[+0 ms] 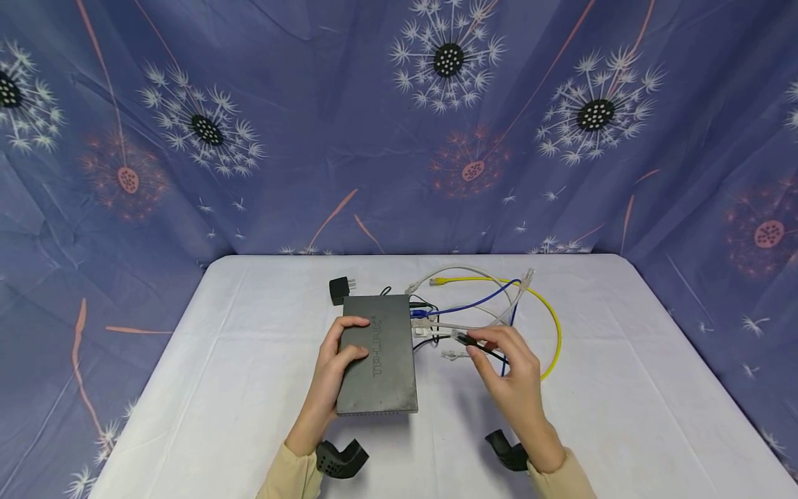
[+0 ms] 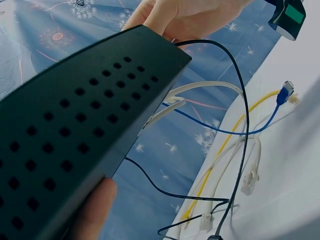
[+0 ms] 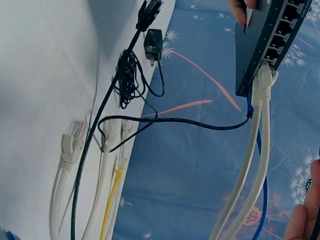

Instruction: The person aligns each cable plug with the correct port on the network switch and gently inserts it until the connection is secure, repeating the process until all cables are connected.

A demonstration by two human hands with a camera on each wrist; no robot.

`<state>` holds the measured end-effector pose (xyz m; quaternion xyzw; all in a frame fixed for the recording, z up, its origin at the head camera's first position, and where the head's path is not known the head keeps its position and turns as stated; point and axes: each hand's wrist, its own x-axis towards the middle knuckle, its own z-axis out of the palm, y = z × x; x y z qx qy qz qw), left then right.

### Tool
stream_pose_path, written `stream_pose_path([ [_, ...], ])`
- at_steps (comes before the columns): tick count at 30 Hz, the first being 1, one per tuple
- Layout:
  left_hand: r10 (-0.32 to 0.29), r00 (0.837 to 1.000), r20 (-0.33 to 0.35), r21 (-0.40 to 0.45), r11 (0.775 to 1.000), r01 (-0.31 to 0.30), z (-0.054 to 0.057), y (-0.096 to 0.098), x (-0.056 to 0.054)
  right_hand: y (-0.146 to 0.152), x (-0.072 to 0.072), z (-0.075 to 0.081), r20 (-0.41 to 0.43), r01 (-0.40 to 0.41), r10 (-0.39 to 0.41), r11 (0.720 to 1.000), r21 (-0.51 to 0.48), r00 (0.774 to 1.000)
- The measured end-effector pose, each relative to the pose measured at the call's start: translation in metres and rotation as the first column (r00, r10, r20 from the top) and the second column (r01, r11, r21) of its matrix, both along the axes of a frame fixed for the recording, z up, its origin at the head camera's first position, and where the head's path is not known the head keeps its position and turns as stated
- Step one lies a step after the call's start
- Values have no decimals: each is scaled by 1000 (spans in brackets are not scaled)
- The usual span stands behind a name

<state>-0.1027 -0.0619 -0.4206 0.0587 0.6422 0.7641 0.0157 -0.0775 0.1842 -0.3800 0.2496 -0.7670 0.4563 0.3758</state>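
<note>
A dark grey TP-Link network switch (image 1: 377, 360) is held by my left hand (image 1: 337, 364), its thumb and fingers on the top near the left edge. The right side carries the ports, several of them bare in the right wrist view; two white network cables (image 3: 260, 120) and a blue cable (image 1: 461, 308) are plugged in there. To the right of the switch, my right hand (image 1: 511, 360) pinches a black network cable (image 1: 472, 341) just behind its clear plug, which points at the ports. From that hand the black cable loops down in the left wrist view.
Behind the switch lies a black power adapter (image 1: 339, 288). Loose on the white table (image 1: 249, 333) are a yellow cable (image 1: 557, 326), white cable plugs (image 1: 454, 355) and a bundled thin black cord (image 3: 127, 80). A patterned blue curtain (image 1: 324, 138) hangs behind the table.
</note>
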Motion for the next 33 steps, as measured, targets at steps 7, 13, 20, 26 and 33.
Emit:
stream_pose_path([
  [7, 6, 1000, 2, -8, 1000, -6, 1, 1, 0, 6, -15, -26, -11, 5, -5, 999, 35, 1000],
  [13, 5, 1000, 13, -11, 1000, -5, 3, 1, 1, 2, -20, -27, -49, -19, 23, 997, 72, 999],
  [20, 5, 1000, 9, -7, 1000, -5, 4, 2, 1, 0, -22, -29, -43, -52, 57, 993, 103, 997],
  [26, -2, 1000, 6, -8, 1000, 2, 5, 2, 2, -4, -20, -28, 1, -89, 90, 989, 121, 996],
  [33, -7, 1000, -1, -13, 1000, 7, 5, 3, 2, -6, -22, -29, -10, -111, 114, 978, 178, 993],
])
